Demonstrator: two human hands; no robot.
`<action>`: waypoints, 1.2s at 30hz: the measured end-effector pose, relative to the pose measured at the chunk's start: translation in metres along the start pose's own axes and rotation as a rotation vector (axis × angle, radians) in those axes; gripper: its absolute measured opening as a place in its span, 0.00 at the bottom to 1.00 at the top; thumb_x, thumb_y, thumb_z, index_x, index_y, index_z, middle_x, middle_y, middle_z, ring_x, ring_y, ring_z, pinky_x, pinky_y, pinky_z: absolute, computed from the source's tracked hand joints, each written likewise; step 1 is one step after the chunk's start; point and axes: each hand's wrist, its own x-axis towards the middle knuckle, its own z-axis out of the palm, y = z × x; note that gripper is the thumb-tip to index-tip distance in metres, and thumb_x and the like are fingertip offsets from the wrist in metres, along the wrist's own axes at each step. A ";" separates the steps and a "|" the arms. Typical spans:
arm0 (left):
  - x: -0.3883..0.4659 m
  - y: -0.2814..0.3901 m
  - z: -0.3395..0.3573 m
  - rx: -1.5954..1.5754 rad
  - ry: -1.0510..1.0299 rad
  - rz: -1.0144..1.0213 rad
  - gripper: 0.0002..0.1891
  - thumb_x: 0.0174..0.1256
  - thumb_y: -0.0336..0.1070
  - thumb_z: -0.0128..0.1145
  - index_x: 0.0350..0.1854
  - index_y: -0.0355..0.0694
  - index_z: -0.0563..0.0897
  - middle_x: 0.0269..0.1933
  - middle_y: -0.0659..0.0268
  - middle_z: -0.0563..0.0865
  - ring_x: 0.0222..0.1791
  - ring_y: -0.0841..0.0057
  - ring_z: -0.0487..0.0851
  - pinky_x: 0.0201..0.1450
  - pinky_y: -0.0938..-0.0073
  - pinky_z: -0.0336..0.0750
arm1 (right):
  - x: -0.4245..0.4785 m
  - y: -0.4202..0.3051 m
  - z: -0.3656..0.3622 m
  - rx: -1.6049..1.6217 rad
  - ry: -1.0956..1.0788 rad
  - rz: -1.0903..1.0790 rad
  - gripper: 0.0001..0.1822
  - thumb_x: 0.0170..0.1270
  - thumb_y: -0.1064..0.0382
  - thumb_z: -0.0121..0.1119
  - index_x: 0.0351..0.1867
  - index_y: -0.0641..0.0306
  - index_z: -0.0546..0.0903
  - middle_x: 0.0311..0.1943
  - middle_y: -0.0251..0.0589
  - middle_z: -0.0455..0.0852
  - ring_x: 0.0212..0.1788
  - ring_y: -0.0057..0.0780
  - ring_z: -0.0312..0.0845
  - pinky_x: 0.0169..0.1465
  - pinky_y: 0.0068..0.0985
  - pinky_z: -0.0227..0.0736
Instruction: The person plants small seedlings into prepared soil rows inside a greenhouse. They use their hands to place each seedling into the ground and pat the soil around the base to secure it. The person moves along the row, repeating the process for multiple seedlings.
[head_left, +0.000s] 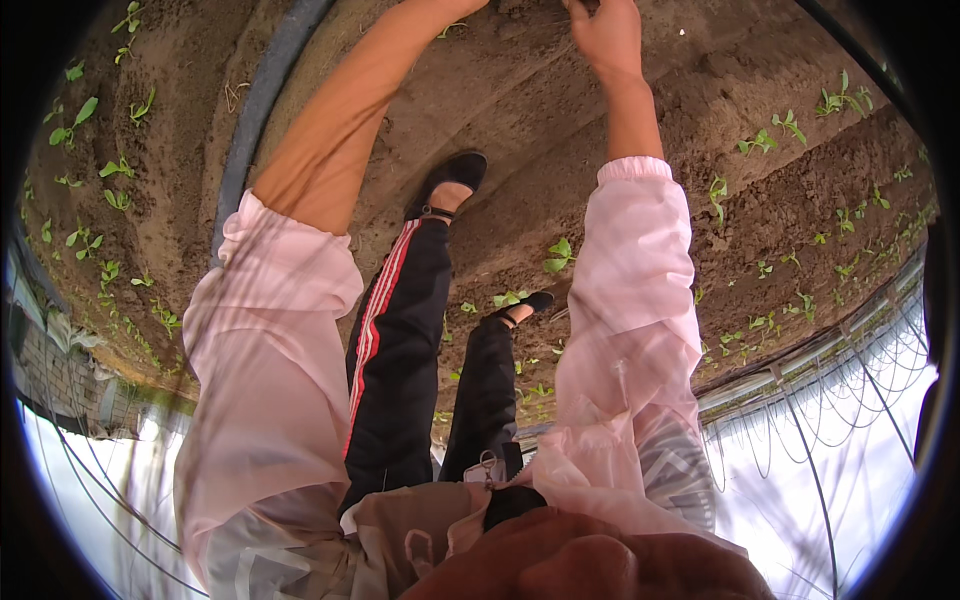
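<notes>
My left hand (461, 6) is at the top edge, mostly cut off, so its fingers and anything in them are hidden. To its right, my right hand (609, 34) reaches low over bare brown soil (517, 82). Its thumb and fingers are bent close together and cut by the picture's edge; a small dark patch shows between them, too unclear to name. Both forearms come out of pink, loose jacket sleeves. A small green seedling (559, 256) grows in the soil left of my right sleeve.
A dark hose or pipe (259, 112) curves past my left forearm. Rows of seedlings (757, 142) stand at the right, more (116, 167) at the left. My black shoes (459, 169) stand on the soil. A thin black line (855, 56) crosses the top right; a metal frame (806, 442) rises beyond.
</notes>
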 end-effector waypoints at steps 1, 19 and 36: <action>-0.002 -0.004 -0.006 -0.015 0.008 -0.011 0.17 0.64 0.26 0.65 0.56 0.41 0.88 0.46 0.55 0.80 0.50 0.55 0.82 0.52 0.59 0.76 | -0.005 -0.007 0.002 -0.010 0.036 0.065 0.28 0.57 0.72 0.69 0.61 0.67 0.77 0.54 0.55 0.79 0.57 0.58 0.77 0.60 0.41 0.75; 0.023 0.007 -0.026 0.255 -0.442 0.039 0.33 0.61 0.30 0.72 0.71 0.54 0.78 0.51 0.53 0.74 0.54 0.53 0.76 0.55 0.54 0.71 | -0.005 -0.005 0.007 0.058 0.032 0.179 0.32 0.53 0.71 0.71 0.64 0.65 0.76 0.55 0.57 0.77 0.58 0.55 0.78 0.62 0.39 0.75; 0.041 0.013 -0.030 0.366 -0.591 0.082 0.32 0.65 0.34 0.69 0.73 0.56 0.76 0.54 0.51 0.73 0.56 0.52 0.76 0.57 0.55 0.71 | -0.022 -0.007 0.037 -0.180 0.188 0.428 0.26 0.53 0.67 0.72 0.56 0.66 0.79 0.48 0.58 0.82 0.52 0.59 0.81 0.55 0.44 0.77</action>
